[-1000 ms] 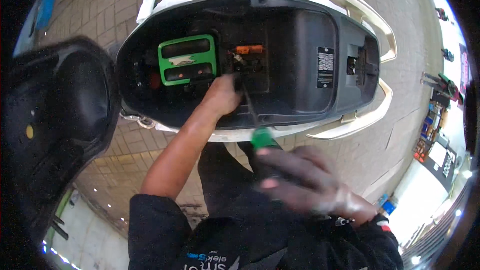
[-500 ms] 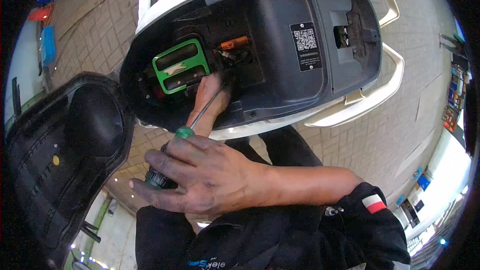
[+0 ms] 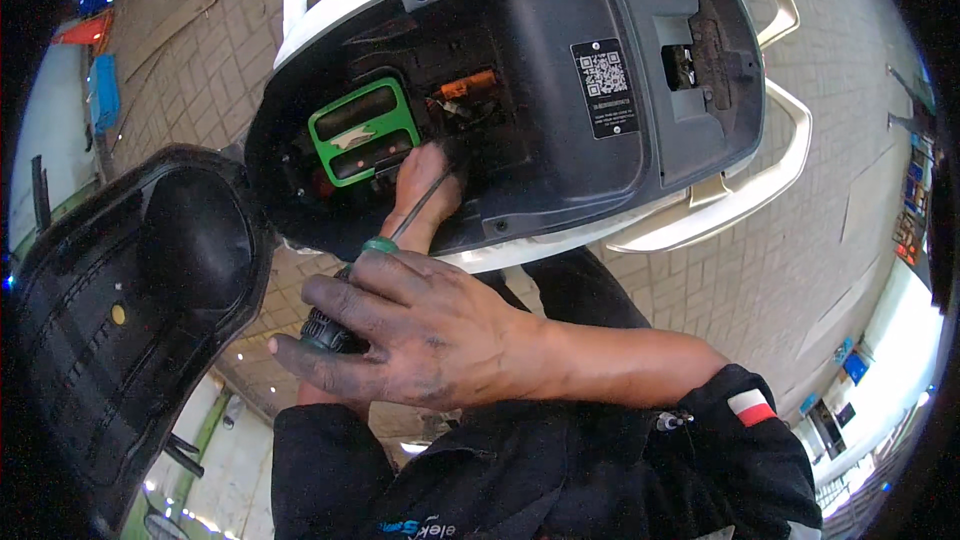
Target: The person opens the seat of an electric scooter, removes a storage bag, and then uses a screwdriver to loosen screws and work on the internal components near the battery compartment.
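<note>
A screwdriver [image 3: 383,244] with a green and black handle is gripped in my right hand [image 3: 430,330], its fingers wrapped round the grip. Its thin shaft slants up and right toward my left hand [image 3: 430,180], which reaches into the dark storage compartment [image 3: 555,90] of a scooter. My left fingers are in shadow and blurred near the shaft's far end, so what they hold or touch is hidden. Just left of that hand sits a green-framed battery-like box [image 3: 365,130] with a handle. An orange part [image 3: 468,85] and some wires lie above and right of the hand.
The raised seat [image 3: 140,310], dark underside showing, hangs open at the left. Pale grab rails [image 3: 740,202] jut from the scooter's right end. A label plate [image 3: 604,90] is fixed to the compartment wall. Brick paving [image 3: 690,290] surrounds the scooter.
My right hand and the screwdriver handle have shifted slightly up and to the right. My left hand stays in nearly the same place. The view has also moved a little.
</note>
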`<state>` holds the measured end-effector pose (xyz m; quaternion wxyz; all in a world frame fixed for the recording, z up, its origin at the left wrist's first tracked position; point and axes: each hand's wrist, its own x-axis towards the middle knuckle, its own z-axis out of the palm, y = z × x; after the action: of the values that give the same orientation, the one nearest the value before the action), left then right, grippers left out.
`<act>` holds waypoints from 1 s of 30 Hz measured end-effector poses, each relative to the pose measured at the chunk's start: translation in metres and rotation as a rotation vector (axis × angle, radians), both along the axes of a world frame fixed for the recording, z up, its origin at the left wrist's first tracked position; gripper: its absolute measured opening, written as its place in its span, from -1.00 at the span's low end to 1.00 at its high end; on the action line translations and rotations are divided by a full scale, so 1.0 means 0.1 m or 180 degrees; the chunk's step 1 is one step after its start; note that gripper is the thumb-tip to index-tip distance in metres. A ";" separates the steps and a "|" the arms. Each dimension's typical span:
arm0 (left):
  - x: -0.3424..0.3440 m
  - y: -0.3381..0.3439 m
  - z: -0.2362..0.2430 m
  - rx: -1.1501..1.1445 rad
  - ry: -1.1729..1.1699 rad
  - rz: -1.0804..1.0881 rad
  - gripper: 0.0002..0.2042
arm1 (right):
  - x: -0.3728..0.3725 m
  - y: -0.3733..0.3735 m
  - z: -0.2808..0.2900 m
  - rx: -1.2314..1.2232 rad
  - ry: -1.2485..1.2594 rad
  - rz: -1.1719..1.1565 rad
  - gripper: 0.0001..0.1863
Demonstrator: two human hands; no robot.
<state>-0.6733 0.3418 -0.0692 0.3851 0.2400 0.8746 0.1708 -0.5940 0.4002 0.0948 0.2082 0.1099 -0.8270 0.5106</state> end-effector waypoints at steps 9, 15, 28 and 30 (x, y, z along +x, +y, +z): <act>0.10 -0.21 0.19 0.0258 0.0318 0.0170 -0.66 | 0.13 0.17 0.10 0.0401 -0.0351 -0.0193 -0.45; 0.11 -0.28 0.22 0.0592 0.0271 0.0263 -0.67 | 0.02 0.02 0.08 0.0571 -0.0183 -0.0749 -0.42; 0.46 -0.06 0.42 0.3243 -0.0086 0.1460 -0.68 | -0.24 0.54 0.47 -0.0203 -0.1342 0.0378 -0.76; 0.55 -0.11 0.53 0.2990 0.0887 0.1070 -0.71 | -0.21 0.48 0.65 0.1351 -0.0931 -0.0466 -0.71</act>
<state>-0.6183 0.3304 -0.0161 0.0829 0.2637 0.7731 0.5709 -0.6155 0.4483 0.1598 0.0952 0.0160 -0.9426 0.3197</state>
